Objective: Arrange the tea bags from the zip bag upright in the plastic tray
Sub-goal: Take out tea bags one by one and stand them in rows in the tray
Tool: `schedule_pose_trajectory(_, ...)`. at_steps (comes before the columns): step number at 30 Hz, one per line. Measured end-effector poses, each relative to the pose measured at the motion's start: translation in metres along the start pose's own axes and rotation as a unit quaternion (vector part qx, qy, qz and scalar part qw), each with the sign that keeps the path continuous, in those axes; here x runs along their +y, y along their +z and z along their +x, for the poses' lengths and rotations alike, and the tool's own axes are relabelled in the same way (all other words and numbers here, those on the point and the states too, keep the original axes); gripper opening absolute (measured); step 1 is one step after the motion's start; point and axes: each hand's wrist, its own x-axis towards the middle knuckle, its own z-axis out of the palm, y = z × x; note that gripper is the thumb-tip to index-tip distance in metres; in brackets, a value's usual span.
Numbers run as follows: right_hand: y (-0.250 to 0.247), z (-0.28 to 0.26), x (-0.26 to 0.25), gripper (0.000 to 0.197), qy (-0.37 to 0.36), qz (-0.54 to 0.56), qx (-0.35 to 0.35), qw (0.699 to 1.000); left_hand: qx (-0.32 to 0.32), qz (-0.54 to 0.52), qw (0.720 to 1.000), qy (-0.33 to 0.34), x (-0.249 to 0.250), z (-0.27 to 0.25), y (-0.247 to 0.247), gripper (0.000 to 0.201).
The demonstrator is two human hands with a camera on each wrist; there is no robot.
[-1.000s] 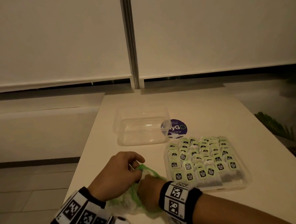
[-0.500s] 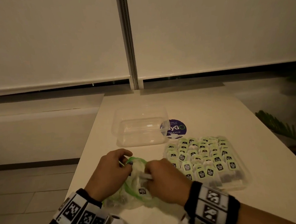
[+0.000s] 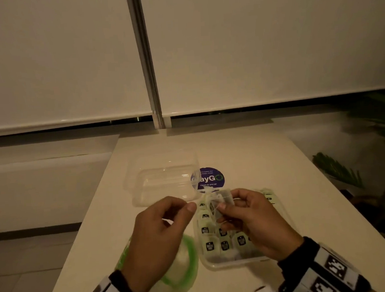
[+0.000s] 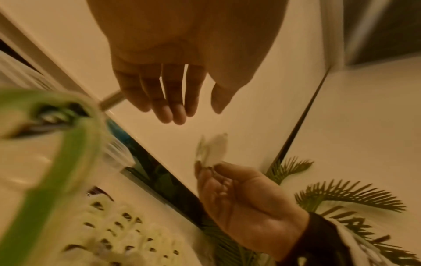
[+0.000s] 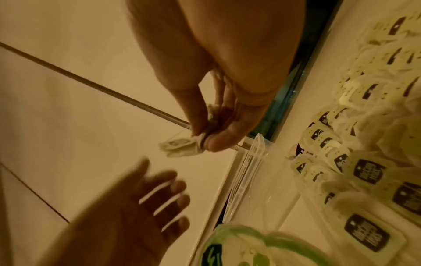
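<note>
My right hand (image 3: 224,206) pinches one tea bag (image 3: 223,199) between thumb and fingers, above the far left part of the plastic tray (image 3: 230,264). The right wrist view shows the pinched tea bag (image 5: 182,146) crumpled, with its tag sticking out. Several tea bags (image 3: 210,246) with black labels stand upright in rows in the tray. My left hand (image 3: 188,210) hovers just left of the held bag; its fingers (image 4: 168,108) are straight and hold nothing. The green-edged zip bag (image 3: 187,259) lies on the table under my left hand.
An empty clear plastic container (image 3: 164,181) stands behind the hands. A round purple sticker (image 3: 209,178) is on the table (image 3: 243,147) to the right of it. The table's left edge is close to the zip bag. Plant leaves (image 3: 337,170) show past the right edge.
Both hands rose from the zip bag. My right hand drew a tea bag out and carried it over the tray. My left hand let go of the zip bag.
</note>
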Motion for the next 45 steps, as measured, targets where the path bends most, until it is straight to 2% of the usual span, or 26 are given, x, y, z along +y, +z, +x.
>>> schedule_pose_trajectory(3, 0.002, -0.003, 0.002, 0.017, -0.023, 0.013, 0.023, 0.999, -0.024, -0.043, 0.998, -0.034, 0.015, 0.0, 0.023, 0.032)
schedule_pose_trajectory(7, -0.002, -0.007, 0.003, 0.021, -0.021, 0.052, 0.028, 0.998, -0.039, -0.058, 0.996, -0.059, 0.013, 0.009, 0.042, 0.006)
schedule_pose_trajectory(12, -0.015, -0.014, 0.003, 0.025, 0.013, 0.114, -0.024, 0.993, -0.062, -0.107, 0.988, -0.088, 0.012, 0.017, 0.043, 0.008)
schedule_pose_trajectory(17, -0.024, -0.014, 0.003, 0.022, 0.034, 0.158, -0.015, 0.987, -0.096, -0.149, 0.976, -0.124, 0.017, 0.021, 0.038, 0.009)
schedule_pose_trajectory(21, -0.03, -0.014, 0.0, 0.016, -0.017, 0.164, 0.043, 0.985, -0.118, -0.184, 0.959, -0.181, 0.018, 0.024, 0.032, 0.01)
schedule_pose_trajectory(24, -0.027, -0.014, 0.0, 0.018, -0.128, 0.072, 0.097, 0.984, -0.157, -0.188, 0.943, -0.225, 0.019, 0.028, 0.032, 0.008)
schedule_pose_trajectory(26, -0.022, -0.017, 0.002, 0.024, -0.229, -0.066, 0.109, 0.965, -0.18, -0.208, 0.928, -0.25, 0.021, 0.029, 0.033, 0.008)
schedule_pose_trajectory(27, -0.02, -0.02, 0.004, 0.026, -0.287, -0.149, 0.101, 0.941, -0.188, -0.221, 0.922, -0.257, 0.022, 0.029, 0.034, 0.011)
schedule_pose_trajectory(29, -0.02, -0.022, 0.012, 0.029, -0.396, -0.317, 0.064, 0.859, -0.2, -0.246, 0.912, -0.26, 0.024, 0.029, 0.034, 0.012)
schedule_pose_trajectory(30, -0.023, -0.022, 0.018, 0.031, -0.429, -0.369, 0.039, 0.824, -0.205, -0.258, 0.908, -0.26, 0.025, 0.029, 0.033, 0.01)
schedule_pose_trajectory(31, -0.025, -0.022, 0.022, 0.034, -0.44, -0.391, 0.016, 0.808, -0.21, -0.265, 0.904, -0.26, 0.025, 0.029, 0.032, 0.011)
schedule_pose_trajectory(35, -0.034, -0.024, 0.03, 0.039, -0.446, -0.371, -0.018, 0.814, -0.239, -0.265, 0.894, -0.27, 0.023, 0.03, 0.024, 0.036)
schedule_pose_trajectory(40, -0.039, -0.024, 0.03, 0.039, -0.466, -0.379, -0.035, 0.799, -0.293, -0.255, 0.884, -0.261, 0.024, 0.031, 0.016, 0.031)
schedule_pose_trajectory(43, -0.039, -0.024, 0.029, 0.038, -0.481, -0.39, -0.033, 0.784, -0.301, -0.281, 0.871, -0.269, 0.024, 0.032, 0.015, 0.032)
schedule_pose_trajectory(45, -0.038, -0.023, 0.029, 0.038, -0.489, -0.399, -0.033, 0.775, -0.292, -0.287, 0.87, -0.274, 0.028, 0.032, 0.015, 0.026)
